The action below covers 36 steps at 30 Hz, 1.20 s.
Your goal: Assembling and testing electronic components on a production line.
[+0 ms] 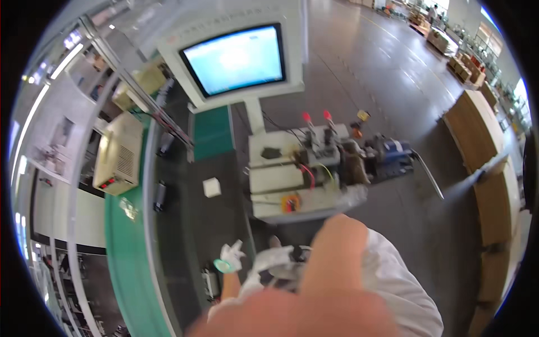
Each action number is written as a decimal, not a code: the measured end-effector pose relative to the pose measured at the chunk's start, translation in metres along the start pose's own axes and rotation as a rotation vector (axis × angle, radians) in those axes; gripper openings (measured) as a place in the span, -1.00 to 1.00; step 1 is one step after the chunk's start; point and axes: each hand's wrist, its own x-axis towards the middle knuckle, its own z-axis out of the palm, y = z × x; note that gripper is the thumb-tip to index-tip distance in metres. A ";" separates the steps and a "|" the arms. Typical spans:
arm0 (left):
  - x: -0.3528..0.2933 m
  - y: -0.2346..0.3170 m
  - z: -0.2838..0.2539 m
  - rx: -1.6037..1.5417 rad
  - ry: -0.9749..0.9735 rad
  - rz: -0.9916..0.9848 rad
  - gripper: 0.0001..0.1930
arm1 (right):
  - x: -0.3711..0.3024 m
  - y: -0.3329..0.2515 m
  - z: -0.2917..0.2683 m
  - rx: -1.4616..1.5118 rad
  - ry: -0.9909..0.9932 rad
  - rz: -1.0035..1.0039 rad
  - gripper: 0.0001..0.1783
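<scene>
My left hand (231, 257), in a white glove with a green-edged cuff, is at the lower left over the dark belt-like surface (196, 224). Its fingers are spread and nothing shows in them. Very close to the camera, a blurred bare hand fills the bottom; I take it for my right hand (314, 303). One thick finger of it points up, and the others are smeared out of sight. Beyond it stands a pale machine bench (275, 180) with two red-tipped toggle clamps (317, 132), wires and an orange-yellow switch (291, 203).
A lit monitor (236, 59) in a pale housing rises behind the bench. On the left, a cream box-shaped unit (119, 151) sits on a green bench top (126, 241). A small white block (211, 187) lies on the dark surface. Brown cartons (477, 129) line the right side.
</scene>
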 end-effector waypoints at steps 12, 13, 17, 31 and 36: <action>0.021 -0.017 0.034 0.441 0.269 0.188 -0.31 | -0.005 0.037 0.015 0.023 0.035 -0.063 -0.66; 0.024 -0.014 0.025 0.639 0.176 0.214 -0.34 | -0.003 0.039 0.016 0.032 0.041 -0.070 -0.66; 0.027 -0.021 0.036 0.144 0.384 0.339 -0.46 | -0.015 0.043 0.013 0.032 0.036 -0.052 -0.66; 0.010 -0.030 0.028 1.592 0.418 0.621 -0.61 | -0.004 0.057 0.020 -0.054 0.029 -0.122 -0.67; 0.022 -0.040 0.008 1.305 0.491 0.499 -0.61 | 0.003 0.052 0.022 -0.124 0.039 -0.164 -0.67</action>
